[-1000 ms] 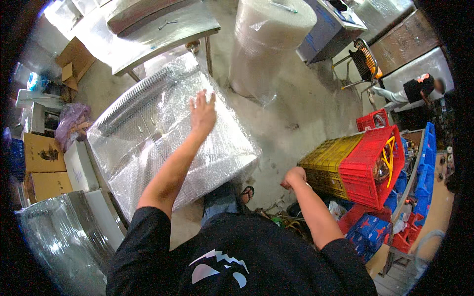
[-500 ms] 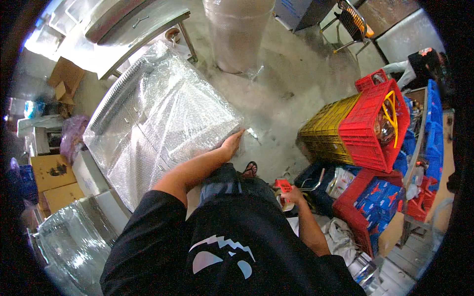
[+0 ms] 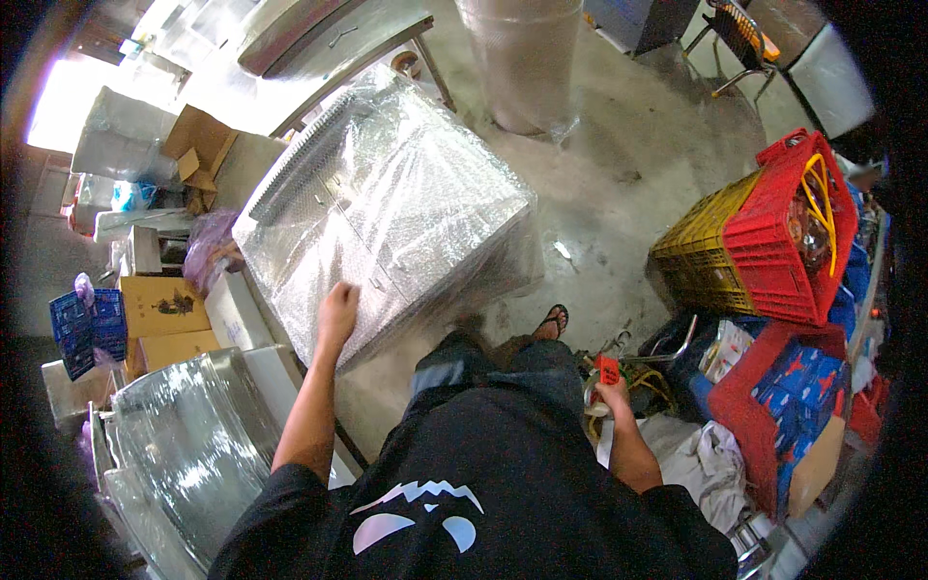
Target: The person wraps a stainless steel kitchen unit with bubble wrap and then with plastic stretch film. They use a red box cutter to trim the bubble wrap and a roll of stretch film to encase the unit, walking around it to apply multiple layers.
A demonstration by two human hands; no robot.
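A large boxy cabinet [image 3: 406, 203] wrapped in clear bubble wrap stands in front of me, slightly left. Over its near left part is my left hand [image 3: 338, 311], its fingers curled closed; whether anything is inside them is hidden. Low on my right side, my right hand [image 3: 612, 392] grips a red tape dispenser [image 3: 606, 369]. A pale roll of tape [image 3: 592, 391] shows beside that hand, partly covered. The dispenser is apart from the cabinet.
Red and yellow plastic crates [image 3: 764, 242] lie to the right. A tall wrapped roll [image 3: 522, 68] stands beyond the cabinet, near a metal table [image 3: 358, 53]. Cardboard boxes [image 3: 164, 304] and a plastic-wrapped piece [image 3: 193, 445] crowd the left. A scrap [image 3: 564, 250] lies on the floor.
My left hand has left the cabinet's near right corner and moved left over its top, fingers now curled. The view has shifted, placing the cabinet farther right. My right hand keeps the tape dispenser.
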